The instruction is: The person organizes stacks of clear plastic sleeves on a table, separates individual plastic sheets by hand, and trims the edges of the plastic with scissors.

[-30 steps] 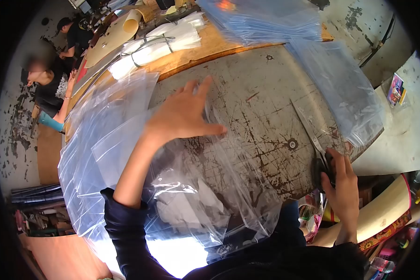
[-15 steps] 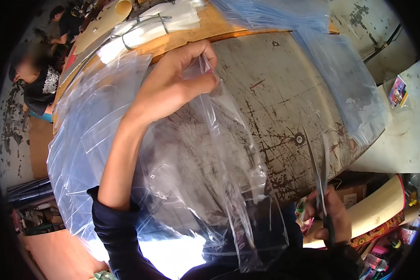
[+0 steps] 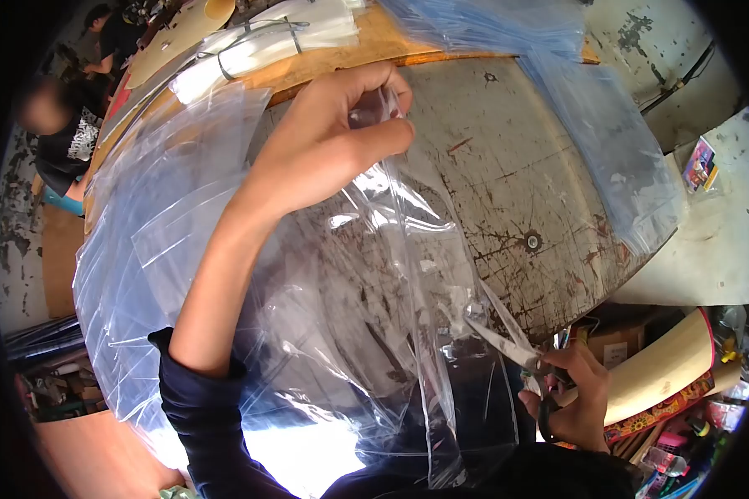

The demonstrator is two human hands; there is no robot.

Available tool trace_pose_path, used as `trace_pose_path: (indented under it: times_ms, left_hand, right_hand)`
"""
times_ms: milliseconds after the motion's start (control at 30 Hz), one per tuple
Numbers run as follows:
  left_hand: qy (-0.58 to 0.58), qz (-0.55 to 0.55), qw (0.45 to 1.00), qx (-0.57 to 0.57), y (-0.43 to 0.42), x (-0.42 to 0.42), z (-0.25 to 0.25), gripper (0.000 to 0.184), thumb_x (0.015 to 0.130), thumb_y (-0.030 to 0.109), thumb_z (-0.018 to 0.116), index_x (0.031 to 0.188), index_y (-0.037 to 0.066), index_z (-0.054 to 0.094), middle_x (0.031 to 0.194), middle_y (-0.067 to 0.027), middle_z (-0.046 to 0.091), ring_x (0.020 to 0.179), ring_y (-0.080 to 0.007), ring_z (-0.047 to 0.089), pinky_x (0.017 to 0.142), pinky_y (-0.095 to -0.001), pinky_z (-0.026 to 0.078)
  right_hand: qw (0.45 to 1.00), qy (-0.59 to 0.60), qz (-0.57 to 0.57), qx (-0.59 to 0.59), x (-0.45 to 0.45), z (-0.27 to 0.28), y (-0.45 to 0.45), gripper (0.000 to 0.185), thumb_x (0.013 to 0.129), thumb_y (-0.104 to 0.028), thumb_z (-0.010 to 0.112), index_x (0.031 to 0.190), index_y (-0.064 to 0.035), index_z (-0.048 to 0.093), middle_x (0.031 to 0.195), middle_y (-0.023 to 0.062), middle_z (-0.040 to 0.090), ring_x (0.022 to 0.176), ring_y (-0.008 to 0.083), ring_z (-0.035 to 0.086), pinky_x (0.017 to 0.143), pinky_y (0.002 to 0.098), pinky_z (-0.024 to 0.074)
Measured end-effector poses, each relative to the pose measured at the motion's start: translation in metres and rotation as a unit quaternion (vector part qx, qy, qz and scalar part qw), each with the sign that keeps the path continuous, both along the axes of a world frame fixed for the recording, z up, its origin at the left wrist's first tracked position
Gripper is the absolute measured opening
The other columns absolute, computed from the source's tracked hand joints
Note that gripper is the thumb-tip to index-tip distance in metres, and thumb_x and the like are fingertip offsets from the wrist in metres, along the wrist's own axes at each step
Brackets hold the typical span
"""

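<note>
My left hand (image 3: 349, 125) pinches the top of a clear plastic sheet (image 3: 416, 283) between thumb and fingers, holding it up above the scratched work table (image 3: 524, 175). The sheet hangs in folds down toward my lap. At the lower right, my right hand (image 3: 570, 395) grips a pair of scissors (image 3: 512, 345) by the handles. The scissor blades are parted and point up and left, at the right edge of the hanging sheet. Whether they touch the plastic I cannot tell.
More clear plastic (image 3: 166, 224) covers the table's left side. Bluish plastic sheets (image 3: 607, 150) lie at the right and back. A tied white bundle (image 3: 258, 46) rests on the far wooden edge. Two people sit at the upper left. A rolled sheet (image 3: 657, 366) and clutter stand at lower right.
The scissors have swung from pointing upward to pointing left, and moved over to the sheet's edge with my right hand. My left hand has shifted slightly right and up with the plastic.
</note>
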State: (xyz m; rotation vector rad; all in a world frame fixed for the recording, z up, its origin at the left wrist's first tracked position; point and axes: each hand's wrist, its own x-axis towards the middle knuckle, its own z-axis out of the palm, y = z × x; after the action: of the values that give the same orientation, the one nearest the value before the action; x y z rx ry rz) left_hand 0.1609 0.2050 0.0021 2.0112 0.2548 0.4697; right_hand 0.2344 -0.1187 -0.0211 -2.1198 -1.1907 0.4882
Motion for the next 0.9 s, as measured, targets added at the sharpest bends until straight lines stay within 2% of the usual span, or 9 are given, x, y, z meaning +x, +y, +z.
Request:
trace_pose_path:
  times_ms: [200,367,433,467,533,567,633,800,900]
  left_hand:
    - [-0.016,0.002,1.000,-0.015,-0.003,0.000,0.001,0.009,0.076,0.009,0.056,0.077,0.007,0.047,0.061,0.0044,0.043,0.055,-0.0028,0.039,0.051,-0.0198,0.028]
    - [-0.035,0.010,0.999,-0.010,-0.003,0.001,-0.001,0.008,0.076,0.008,0.055,0.078,0.007,0.047,0.061,0.0052,0.041,0.056,-0.0032,0.037,0.051,-0.0201,0.027]
    - [-0.035,0.009,0.999,-0.021,-0.004,0.000,0.001,0.008,0.076,0.008,0.055,0.078,0.007,0.047,0.061,0.0053,0.040,0.056,-0.0032,0.037,0.051,-0.0201,0.027]
    - [-0.036,0.010,0.999,-0.033,-0.004,0.000,0.002,0.008,0.076,0.008,0.054,0.078,0.006,0.047,0.061,0.0054,0.040,0.056,-0.0032,0.037,0.051,-0.0202,0.027]
    - [-0.041,0.012,0.999,-0.029,-0.003,0.000,0.001,0.008,0.076,0.008,0.054,0.077,0.006,0.046,0.061,0.0053,0.040,0.055,-0.0033,0.037,0.050,-0.0203,0.026]
    - [-0.045,0.014,0.998,-0.028,-0.002,0.000,0.001,0.008,0.076,0.008,0.054,0.077,0.006,0.046,0.060,0.0053,0.040,0.055,-0.0033,0.036,0.050,-0.0204,0.026]
    - [-0.042,0.013,0.999,-0.031,-0.002,0.000,0.002,0.008,0.076,0.008,0.054,0.077,0.006,0.046,0.059,0.0052,0.039,0.054,-0.0033,0.036,0.050,-0.0206,0.025]
    - [-0.040,0.017,0.999,-0.023,-0.004,-0.001,0.002,0.009,0.076,0.009,0.054,0.077,0.007,0.046,0.058,0.0049,0.039,0.053,-0.0033,0.035,0.049,-0.0209,0.024]
    - [-0.033,0.018,0.999,-0.029,-0.005,-0.001,0.003,0.009,0.076,0.009,0.054,0.077,0.007,0.046,0.058,0.0049,0.040,0.053,-0.0031,0.035,0.049,-0.0205,0.024]
  right_hand:
    - [0.983,-0.181,-0.018,0.025,-0.003,0.000,0.012,0.043,0.054,-0.005,0.079,0.091,-0.0069,0.059,0.071,0.0057,0.054,0.055,0.0192,0.051,0.046,0.0287,0.0414]
    - [0.979,-0.203,-0.022,-0.005,-0.007,0.001,0.015,0.039,0.058,-0.004,0.077,0.092,-0.0056,0.057,0.073,0.0063,0.054,0.060,0.0175,0.052,0.047,0.0260,0.0395]
    - [0.997,-0.068,-0.033,0.029,-0.010,-0.003,0.018,0.035,0.061,-0.004,0.077,0.092,-0.0058,0.059,0.070,0.0063,0.056,0.054,0.0154,0.052,0.048,0.0250,0.0411]
    - [0.997,-0.070,-0.033,0.031,-0.010,-0.006,0.017,0.035,0.061,-0.004,0.077,0.092,-0.0058,0.059,0.070,0.0063,0.056,0.054,0.0154,0.052,0.048,0.0250,0.0411]
    - [0.989,0.143,-0.028,0.003,-0.011,-0.012,0.014,0.033,0.066,-0.005,0.076,0.093,-0.0043,0.057,0.073,0.0048,0.059,0.060,0.0087,0.055,0.051,0.0212,0.0416]
    - [0.989,0.142,-0.028,0.004,-0.014,-0.013,0.015,0.033,0.066,-0.005,0.076,0.093,-0.0043,0.057,0.073,0.0048,0.059,0.060,0.0087,0.055,0.051,0.0212,0.0416]
    - [0.917,0.394,-0.058,0.020,-0.019,-0.013,0.017,0.033,0.069,-0.005,0.075,0.095,-0.0031,0.054,0.076,0.0032,0.061,0.067,0.0054,0.056,0.056,0.0197,0.0434]
    - [0.908,0.419,-0.018,0.018,-0.018,-0.017,0.021,0.031,0.072,-0.002,0.071,0.096,-0.0022,0.052,0.074,0.0030,0.060,0.068,0.0064,0.057,0.061,0.0211,0.0466]
    - [0.894,0.443,-0.061,0.004,-0.020,-0.008,0.025,0.031,0.068,-0.001,0.071,0.091,-0.0019,0.051,0.082,0.0024,0.054,0.067,0.0070,0.050,0.059,0.0231,0.0409]
